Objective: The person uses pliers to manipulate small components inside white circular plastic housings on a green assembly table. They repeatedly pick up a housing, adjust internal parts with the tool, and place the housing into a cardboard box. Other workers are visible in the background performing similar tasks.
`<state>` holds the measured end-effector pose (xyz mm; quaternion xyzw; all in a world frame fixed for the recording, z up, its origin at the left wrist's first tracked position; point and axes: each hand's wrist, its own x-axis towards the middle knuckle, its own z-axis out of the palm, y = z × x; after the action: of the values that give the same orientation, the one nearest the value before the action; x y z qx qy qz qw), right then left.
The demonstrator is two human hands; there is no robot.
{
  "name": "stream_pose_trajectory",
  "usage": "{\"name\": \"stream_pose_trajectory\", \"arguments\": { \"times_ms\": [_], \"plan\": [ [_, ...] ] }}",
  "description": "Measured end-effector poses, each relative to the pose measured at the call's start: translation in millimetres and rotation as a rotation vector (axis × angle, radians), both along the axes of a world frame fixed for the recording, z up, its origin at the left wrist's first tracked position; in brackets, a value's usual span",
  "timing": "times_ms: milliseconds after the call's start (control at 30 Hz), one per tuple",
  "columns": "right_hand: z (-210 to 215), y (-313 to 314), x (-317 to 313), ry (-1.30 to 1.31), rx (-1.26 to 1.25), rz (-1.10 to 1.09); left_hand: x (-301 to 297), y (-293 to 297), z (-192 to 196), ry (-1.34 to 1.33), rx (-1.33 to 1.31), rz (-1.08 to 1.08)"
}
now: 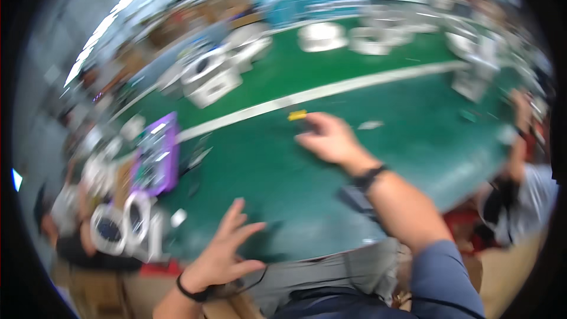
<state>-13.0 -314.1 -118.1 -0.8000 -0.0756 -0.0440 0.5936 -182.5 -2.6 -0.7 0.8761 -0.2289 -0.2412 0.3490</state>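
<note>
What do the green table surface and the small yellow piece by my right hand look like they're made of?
The green table surface looks like a matte rubber or vinyl mat: flat, even colour, soft glare. The small yellow piece, at the right hand fingertips, could be plastic or tape; blur leaves it open.

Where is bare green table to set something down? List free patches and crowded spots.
Free: green table between the left hand and right hand; also right of the right hand, below the white stripe. Crowded: left edge around the purple tray and white rings; far side beyond the stripe, white parts.
</note>
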Motion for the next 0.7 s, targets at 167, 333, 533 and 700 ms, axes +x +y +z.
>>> {"name": "stream_pose_trajectory", "arguments": {
  "times_ms": [167, 333, 533, 700],
  "plan": [
    [-2.3, 6.5, -1.7, -0.054, -0.007, 0.031, -88.9, 48.3, -28.9, -0.057, 0.243, -0.076],
    [2.9, 20.2, -5.8, -0.019, -0.024, 0.056, -101.6, 34.3, -59.7, 0.176, 0.402, -0.115],
    [13.4, 14.3, -6.3, -0.034, -0.045, 0.049, -110.2, 17.5, -47.7, -0.077, 0.425, 0.030],
    [5.1, 14.7, -2.9, -0.054, 0.052, 0.070, -102.8, 19.8, 5.4, -0.259, -0.046, 0.273]
  ]
}}
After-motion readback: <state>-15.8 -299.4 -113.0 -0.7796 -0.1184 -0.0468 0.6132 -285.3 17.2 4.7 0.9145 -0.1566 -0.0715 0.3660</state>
